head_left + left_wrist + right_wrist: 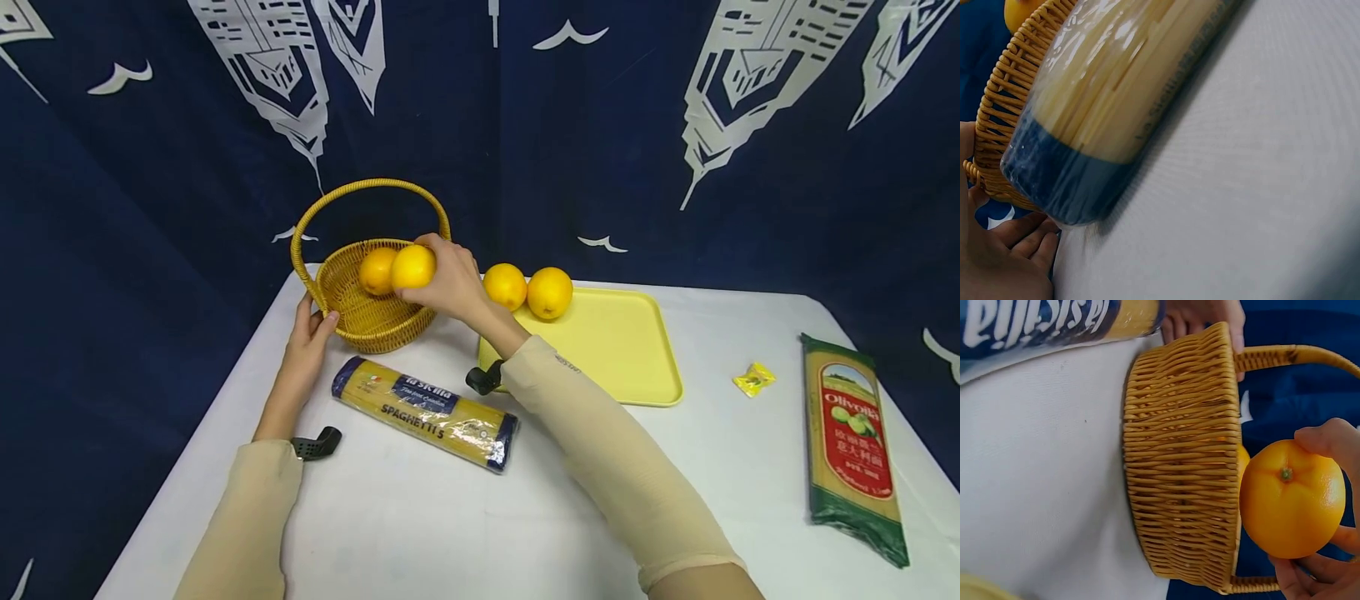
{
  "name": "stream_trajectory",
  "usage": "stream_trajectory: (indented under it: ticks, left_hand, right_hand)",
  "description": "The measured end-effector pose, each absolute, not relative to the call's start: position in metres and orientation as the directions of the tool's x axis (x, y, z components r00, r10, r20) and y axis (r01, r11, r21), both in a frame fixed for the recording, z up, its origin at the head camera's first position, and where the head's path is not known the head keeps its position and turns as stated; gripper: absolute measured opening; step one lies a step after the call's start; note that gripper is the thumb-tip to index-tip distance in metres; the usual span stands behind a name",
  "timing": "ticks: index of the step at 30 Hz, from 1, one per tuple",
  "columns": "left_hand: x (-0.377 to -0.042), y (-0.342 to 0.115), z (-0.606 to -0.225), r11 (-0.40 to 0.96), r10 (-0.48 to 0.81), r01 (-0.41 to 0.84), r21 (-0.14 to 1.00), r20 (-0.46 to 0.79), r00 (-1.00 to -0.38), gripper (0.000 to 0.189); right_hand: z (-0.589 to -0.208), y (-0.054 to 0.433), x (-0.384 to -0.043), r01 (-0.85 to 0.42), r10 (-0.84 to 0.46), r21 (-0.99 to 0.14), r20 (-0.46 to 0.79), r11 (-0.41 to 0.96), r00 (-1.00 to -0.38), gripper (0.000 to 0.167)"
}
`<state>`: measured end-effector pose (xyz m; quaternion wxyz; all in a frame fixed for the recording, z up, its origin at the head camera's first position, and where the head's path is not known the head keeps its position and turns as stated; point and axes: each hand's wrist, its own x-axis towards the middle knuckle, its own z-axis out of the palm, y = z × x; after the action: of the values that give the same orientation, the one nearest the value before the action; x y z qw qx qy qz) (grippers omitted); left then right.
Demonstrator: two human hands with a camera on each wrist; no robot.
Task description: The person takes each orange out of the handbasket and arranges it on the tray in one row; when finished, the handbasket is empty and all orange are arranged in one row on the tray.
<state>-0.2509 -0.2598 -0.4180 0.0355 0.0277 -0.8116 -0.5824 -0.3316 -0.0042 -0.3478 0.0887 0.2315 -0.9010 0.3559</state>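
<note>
A wicker basket (382, 333) with a tall arched handle stands at the back left of the table, one orange (377, 272) inside it. My right hand (456, 279) grips a second orange (413, 267) above the basket's right rim; the right wrist view shows this held orange (1291, 500) close up, thumb on one side and fingers on the other. At the basket's left side my left hand (306, 340) holds the rim near the handle's foot, thumb on top. In the left wrist view part of that hand (1013, 262) lies beside the wicker wall.
A spaghetti pack (425, 412) lies in front of the basket. Two oranges (505, 287) (550, 293) sit at the back left of a yellow tray (622, 350). Farther right are a yellow-wrapped candy (753, 379) and a green-ended pasta pack (855, 450). A dark blue curtain (525, 150) hangs behind.
</note>
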Motion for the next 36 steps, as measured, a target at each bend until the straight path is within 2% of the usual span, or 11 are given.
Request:
stream_trajectory:
  ticks: [8,20,30,36]
  left_hand:
    - [-0.266,-0.271,-0.445,0.337,-0.086,0.035,0.941,0.068,-0.994,0.076]
    - [-0.268,-0.273,-0.445,0.337,-0.082,0.032,0.941,0.063,-0.995,0.075]
    - [-0.257,-0.285,-0.442,0.341,-0.096,0.028,0.940,0.065,-0.993,0.077]
    - [-0.262,-0.274,-0.443,0.333,-0.058,0.050,0.941,0.074,-0.996,0.077]
  right_hand:
    - [-0.344,0.018,-0.319,-0.491,-0.304,-0.637,0.387,0.594,-0.870,0.073]
    - [-0.334,0.064,-0.313,-0.395,-0.181,-0.683,0.365,0.615,-0.913,0.079]
    - [-0.341,0.109,-0.304,-0.398,-0.137,-0.699,0.400,0.593,-0.906,0.079]
    - [-0.348,0.150,-0.294,-0.356,-0.040,-0.709,0.420,0.609,-0.907,0.077]
